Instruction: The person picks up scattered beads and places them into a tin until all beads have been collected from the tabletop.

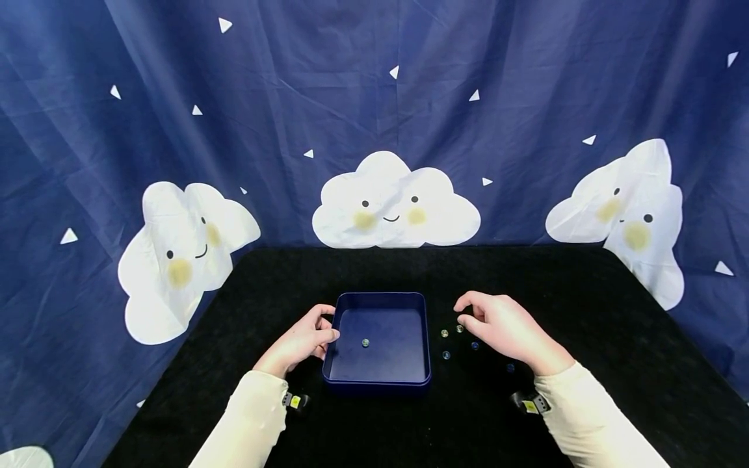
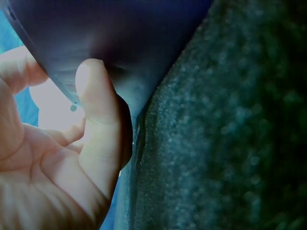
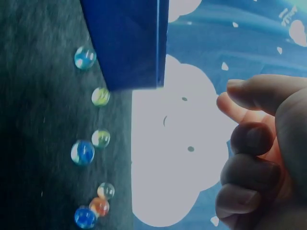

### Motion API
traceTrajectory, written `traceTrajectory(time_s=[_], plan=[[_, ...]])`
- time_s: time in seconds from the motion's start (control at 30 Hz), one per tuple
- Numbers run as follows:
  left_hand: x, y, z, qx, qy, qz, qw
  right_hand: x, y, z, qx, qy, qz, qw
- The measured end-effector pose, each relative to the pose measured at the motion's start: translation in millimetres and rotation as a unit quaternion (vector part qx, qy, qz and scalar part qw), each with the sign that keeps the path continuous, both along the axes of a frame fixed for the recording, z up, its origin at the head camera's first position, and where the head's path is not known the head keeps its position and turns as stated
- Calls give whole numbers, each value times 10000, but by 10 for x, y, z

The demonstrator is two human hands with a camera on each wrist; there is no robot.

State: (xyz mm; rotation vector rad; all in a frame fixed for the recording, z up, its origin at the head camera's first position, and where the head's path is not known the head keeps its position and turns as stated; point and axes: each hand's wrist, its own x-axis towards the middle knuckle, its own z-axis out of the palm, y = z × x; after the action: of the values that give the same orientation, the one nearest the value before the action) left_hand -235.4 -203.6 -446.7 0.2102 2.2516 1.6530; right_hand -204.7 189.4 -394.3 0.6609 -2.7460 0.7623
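Note:
A shallow dark blue square box [image 1: 377, 383], without a lid, sits on the black cloth. My left hand [image 1: 304, 338] grips its left side; in the left wrist view the thumb [image 2: 93, 86] presses the wall, with other fingers past the rim. Inside the box lies one clear glass marble [image 1: 365, 342]. Right of the box my right hand [image 1: 503, 322] hovers over loose marbles, thumb and index finger apart, nothing between them. Nearest it are a yellowish marble [image 1: 459, 329] and a blue marble [image 1: 474, 346]. The right wrist view shows the other fingers [image 3: 249, 172] curled in.
Another yellowish marble [image 1: 445, 333] and a blue marble [image 1: 446, 355] lie close to the box's right wall. Farther right is a dark blue marble [image 1: 510, 368]; an orange marble [image 3: 99, 207] shows in the right wrist view. A navy curtain [image 1: 351, 97] with clouds surrounds the table.

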Motion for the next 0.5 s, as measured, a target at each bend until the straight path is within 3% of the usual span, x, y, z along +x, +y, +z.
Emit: traceTrajectory(time_s=[0.33, 0.5], plan=[[-12, 14, -32, -20, 79, 30, 10000, -156, 235, -125, -17, -322, -314, 9990], [-4, 24, -19, 6, 47, 67, 10000, -227, 348, -230, -228, -709, -358, 9966]])
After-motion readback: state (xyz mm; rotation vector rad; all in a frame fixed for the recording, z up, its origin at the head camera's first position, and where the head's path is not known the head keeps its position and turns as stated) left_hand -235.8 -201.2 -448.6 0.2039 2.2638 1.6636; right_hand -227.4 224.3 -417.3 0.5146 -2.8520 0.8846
